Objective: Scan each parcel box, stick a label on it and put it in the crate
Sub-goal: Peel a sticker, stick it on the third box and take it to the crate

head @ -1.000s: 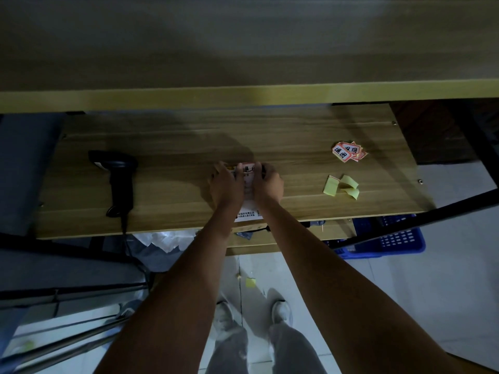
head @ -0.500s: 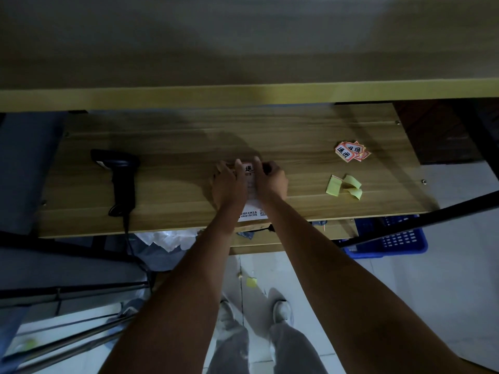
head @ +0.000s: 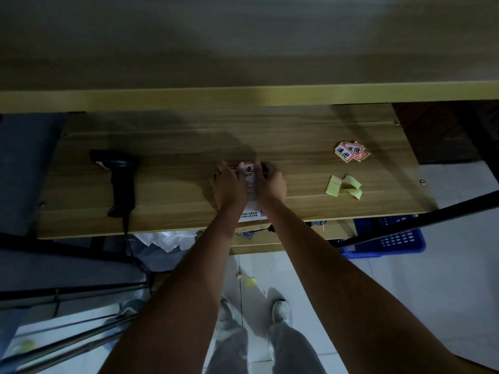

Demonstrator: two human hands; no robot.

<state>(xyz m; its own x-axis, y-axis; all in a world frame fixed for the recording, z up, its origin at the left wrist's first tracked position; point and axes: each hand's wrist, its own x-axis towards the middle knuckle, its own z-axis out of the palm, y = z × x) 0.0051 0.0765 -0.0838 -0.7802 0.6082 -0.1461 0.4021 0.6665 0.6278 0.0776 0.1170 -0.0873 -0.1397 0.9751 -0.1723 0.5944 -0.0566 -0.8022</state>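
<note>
Little had changed from a moment before: both hands stayed pressed together over the parcel box (head: 252, 203) at the bench's (head: 175, 211) front edge. The left hand (head: 228, 186) and right hand (head: 271, 183) lay curled down on it, fingertips pinning a red label (head: 249, 168) at its far end. The scanner (head: 121, 179) lay toward the left end, spare labels (head: 351, 151) near the right far corner.

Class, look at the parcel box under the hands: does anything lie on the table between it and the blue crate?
Nothing visible blocks it. The yellow paper scraps lie flat on the wooden table, between the parcel box and the blue plastic crate beyond the table's edge.
</note>
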